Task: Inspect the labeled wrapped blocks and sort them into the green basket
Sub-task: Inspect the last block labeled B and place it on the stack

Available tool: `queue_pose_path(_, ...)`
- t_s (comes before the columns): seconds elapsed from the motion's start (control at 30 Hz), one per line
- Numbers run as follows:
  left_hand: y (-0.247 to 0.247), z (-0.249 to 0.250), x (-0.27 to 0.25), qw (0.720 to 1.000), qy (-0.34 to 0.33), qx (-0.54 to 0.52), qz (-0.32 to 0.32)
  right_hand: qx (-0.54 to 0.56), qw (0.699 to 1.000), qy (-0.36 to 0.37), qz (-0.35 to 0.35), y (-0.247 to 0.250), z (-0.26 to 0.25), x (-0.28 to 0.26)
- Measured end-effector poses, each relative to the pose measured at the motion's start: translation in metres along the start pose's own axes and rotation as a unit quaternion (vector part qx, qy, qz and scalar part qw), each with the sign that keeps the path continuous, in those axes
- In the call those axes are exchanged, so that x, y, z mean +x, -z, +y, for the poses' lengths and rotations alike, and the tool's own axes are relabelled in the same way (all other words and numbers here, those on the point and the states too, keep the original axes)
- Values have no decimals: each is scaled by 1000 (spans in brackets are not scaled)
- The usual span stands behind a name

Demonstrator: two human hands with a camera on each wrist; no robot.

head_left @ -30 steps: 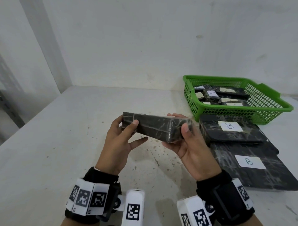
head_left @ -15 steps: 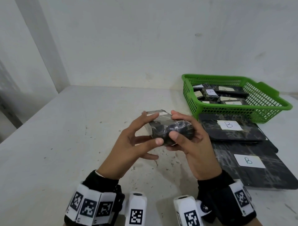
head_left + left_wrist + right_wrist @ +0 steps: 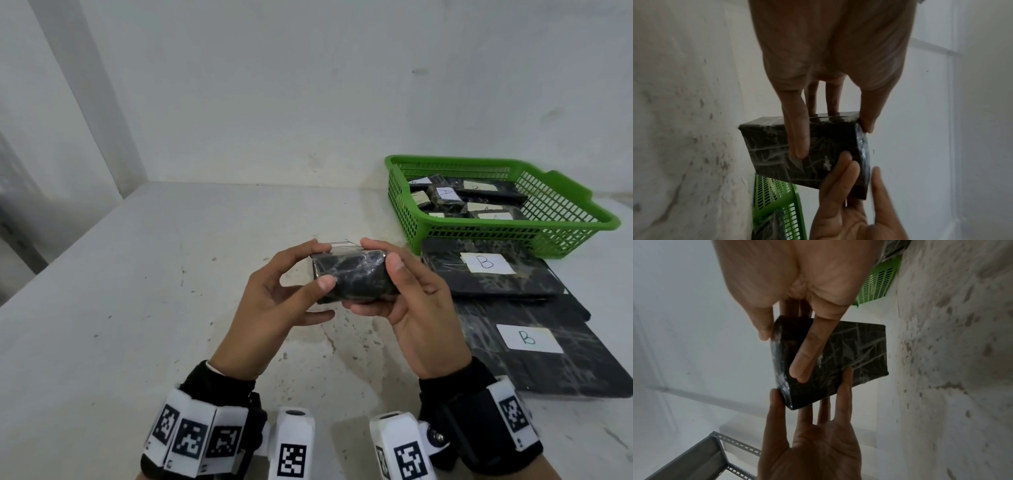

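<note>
A black block wrapped in clear film (image 3: 359,275) hangs above the table between both hands, its short end turned toward me. My left hand (image 3: 291,291) pinches its left side with thumb and fingers. My right hand (image 3: 404,291) grips its right side, thumb on top. No label shows on the faces in view. The left wrist view has the same block (image 3: 818,151) with my left fingers across it. In the right wrist view the block (image 3: 849,356) sits under my right fingers. The green basket (image 3: 582,226) stands at the back right and holds several labeled blocks.
Two flat black wrapped slabs, each with a white label marked B (image 3: 486,262) (image 3: 527,337), lie in front of the basket on the pale speckled table (image 3: 137,308). A white wall rises behind. A grey slotted metal frame (image 3: 715,451) shows at the left.
The block has been turned from lying lengthwise across my view to end-on, and both hands have come closer together around it. The right thumb now lies on its top.
</note>
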State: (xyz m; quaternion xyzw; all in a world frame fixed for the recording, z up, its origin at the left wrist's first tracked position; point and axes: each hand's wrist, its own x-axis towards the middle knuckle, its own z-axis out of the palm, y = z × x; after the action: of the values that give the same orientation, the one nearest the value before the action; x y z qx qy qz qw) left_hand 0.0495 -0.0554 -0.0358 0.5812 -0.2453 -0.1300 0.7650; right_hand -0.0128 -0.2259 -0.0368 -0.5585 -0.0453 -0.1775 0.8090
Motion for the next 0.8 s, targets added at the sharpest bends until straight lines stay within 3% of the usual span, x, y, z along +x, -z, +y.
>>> queue_pose_path(0.2, 1, -1, -1, 1000, -15, -13, -5, -38, 998, 56, 4, -2, 3, -2)
queue_pose_path(0.6, 0, -5, 0, 1000, -17, 12, -3, -113, 992, 57, -27, -3, 7, -4)
queue_pose_path(0.8, 4, -7, 4, 999, -39, 18, 22, -162, 986, 28, 11, -7, 7, -4)
